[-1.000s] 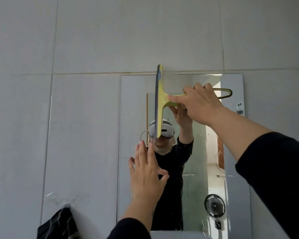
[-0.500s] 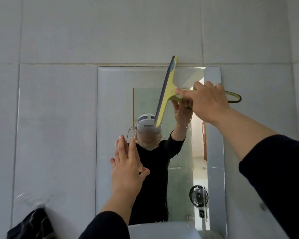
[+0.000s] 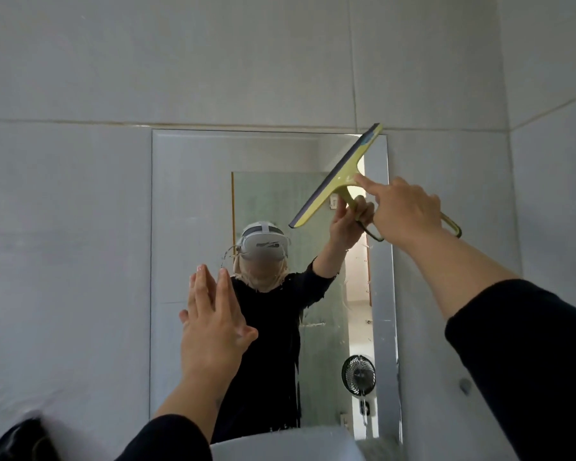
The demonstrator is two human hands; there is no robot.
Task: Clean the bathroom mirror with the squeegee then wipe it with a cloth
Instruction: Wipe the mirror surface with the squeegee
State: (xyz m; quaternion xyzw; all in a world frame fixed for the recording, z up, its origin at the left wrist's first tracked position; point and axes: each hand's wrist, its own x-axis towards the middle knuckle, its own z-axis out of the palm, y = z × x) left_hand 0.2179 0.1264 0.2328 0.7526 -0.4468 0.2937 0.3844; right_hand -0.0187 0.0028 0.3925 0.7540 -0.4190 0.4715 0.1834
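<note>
Mirror: glossy glass, streaked with droplets. Squeegee against it: smooth yellow plastic, dark rubber blade. Wall tiles around mirror: smooth, satin grey.

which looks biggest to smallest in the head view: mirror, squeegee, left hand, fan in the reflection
1. mirror
2. squeegee and left hand: alike in apparent extent, and the hand is nearer the camera, so unranked
3. fan, seen only as a reflection

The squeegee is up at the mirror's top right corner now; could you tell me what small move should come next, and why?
Probably level the squeegee and pull it straight down: the right hand holds it tilted at the mirror top edge, and streaks show lower down.
</note>
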